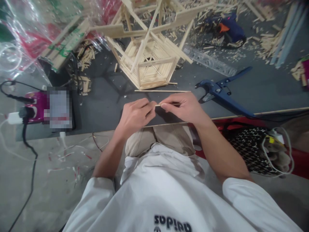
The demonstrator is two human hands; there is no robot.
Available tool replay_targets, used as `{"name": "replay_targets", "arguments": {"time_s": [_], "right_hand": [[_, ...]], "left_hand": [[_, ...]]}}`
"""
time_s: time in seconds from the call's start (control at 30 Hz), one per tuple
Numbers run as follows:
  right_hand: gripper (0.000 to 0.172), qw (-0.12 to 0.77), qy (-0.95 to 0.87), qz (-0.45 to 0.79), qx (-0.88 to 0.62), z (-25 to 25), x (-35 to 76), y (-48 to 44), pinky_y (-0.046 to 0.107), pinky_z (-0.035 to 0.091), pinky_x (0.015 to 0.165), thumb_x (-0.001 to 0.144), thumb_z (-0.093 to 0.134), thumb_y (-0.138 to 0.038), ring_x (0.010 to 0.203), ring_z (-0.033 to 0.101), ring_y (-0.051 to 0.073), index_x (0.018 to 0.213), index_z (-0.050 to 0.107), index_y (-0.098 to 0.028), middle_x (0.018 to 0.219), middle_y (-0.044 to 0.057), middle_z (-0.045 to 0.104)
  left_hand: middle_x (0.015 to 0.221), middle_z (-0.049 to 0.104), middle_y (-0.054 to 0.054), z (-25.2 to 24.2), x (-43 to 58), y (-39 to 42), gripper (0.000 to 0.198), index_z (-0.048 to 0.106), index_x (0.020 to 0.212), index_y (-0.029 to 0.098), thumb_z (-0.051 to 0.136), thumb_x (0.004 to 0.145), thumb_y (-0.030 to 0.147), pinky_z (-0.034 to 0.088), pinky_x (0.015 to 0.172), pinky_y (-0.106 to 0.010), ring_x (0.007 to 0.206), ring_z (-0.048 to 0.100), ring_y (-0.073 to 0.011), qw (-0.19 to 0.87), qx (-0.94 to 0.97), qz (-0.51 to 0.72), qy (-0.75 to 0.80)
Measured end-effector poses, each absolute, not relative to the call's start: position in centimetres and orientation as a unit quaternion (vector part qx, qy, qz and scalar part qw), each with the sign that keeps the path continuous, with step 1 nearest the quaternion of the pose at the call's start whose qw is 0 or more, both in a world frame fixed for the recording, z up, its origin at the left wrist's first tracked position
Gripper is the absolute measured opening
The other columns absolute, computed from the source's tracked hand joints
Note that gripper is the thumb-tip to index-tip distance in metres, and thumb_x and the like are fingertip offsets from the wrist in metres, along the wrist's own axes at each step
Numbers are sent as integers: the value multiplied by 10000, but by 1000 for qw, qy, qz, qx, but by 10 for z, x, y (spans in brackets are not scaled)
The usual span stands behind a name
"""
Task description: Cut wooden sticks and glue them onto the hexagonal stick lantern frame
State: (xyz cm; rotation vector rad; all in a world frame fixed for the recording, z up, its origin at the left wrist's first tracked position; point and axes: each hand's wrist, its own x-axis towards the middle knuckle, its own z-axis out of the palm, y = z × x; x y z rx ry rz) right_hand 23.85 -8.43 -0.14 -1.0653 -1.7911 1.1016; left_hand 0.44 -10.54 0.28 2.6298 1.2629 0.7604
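My left hand (136, 115) and my right hand (184, 108) meet over the near edge of a dark grey mat (103, 106). Both pinch a short thin wooden stick (158, 105) between their fingertips; only a small piece of it shows between them. Just beyond the hands lies a long thin wooden stick (162, 91). Behind it stands a hexagonal model built from wooden sticks (149, 61), with beams fanning out from its top.
Blue cutting pliers (223, 93) lie right of my hands, a clear ruler (210, 61) and a blue glue gun (228, 29) farther back. Stick offcuts litter the mat. A magenta device (36, 101) with cables sits left, plastic bags (36, 29) behind it.
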Motion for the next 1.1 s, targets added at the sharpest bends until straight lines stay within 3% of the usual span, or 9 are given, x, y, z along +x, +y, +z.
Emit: {"name": "replay_targets", "arguments": {"time_s": [0.27, 0.47, 0.53, 0.87, 0.97, 1.1], "right_hand": [[179, 391, -707, 423, -411, 0, 236, -85, 274, 554, 647, 936, 746, -306, 659, 701, 158, 885, 892, -217, 781, 18, 827], [189, 398, -683, 443, -423, 1, 236, -86, 262, 524, 600, 931, 739, -322, 609, 664, 146, 818, 853, -220, 700, 0, 775], [198, 392, -676, 449, -434, 1, 236, -86, 268, 530, 599, 931, 738, -351, 606, 660, 149, 835, 853, -222, 706, 1, 773], [202, 402, -657, 469, -433, 1, 238, -86, 269, 552, 617, 940, 745, -366, 618, 677, 145, 864, 858, -217, 725, 3, 776], [205, 391, -663, 474, -428, 2, 238, -86, 277, 564, 630, 954, 733, -359, 634, 695, 151, 880, 858, -215, 737, 4, 781], [185, 356, -705, 419, -449, 18, 254, -96, 326, 622, 731, 950, 751, -341, 785, 767, 195, 1032, 866, -222, 938, 41, 846]], "left_hand": [[745, 666, -15, 3, 8, -105, 363, 826, 915, 171, 523, 1109, 221, 420, 648, -277, 682, 615, -129, 87, 844, 297, 439], [954, 805, -59, 0, 3, -101, 383, 826, 1329, 170, 516, 1181, 340, 527, 784, -263, 866, 747, -157, 157, 828, 324, 430], [980, 813, -72, 1, 1, -101, 404, 808, 1365, 148, 507, 1194, 356, 551, 824, -263, 897, 760, -162, 161, 820, 343, 429], [1105, 836, -84, 3, 2, -104, 331, 816, 1297, 177, 520, 1177, 260, 595, 907, -290, 1010, 775, -185, 151, 825, 334, 431], [1066, 838, -83, 2, 3, -104, 331, 826, 1200, 169, 499, 1159, 194, 586, 878, -290, 974, 776, -190, 118, 828, 328, 439], [980, 834, -45, 0, 2, -106, 332, 816, 1101, 183, 510, 1073, 59, 561, 818, -255, 905, 779, -167, 95, 832, 327, 439]]}}
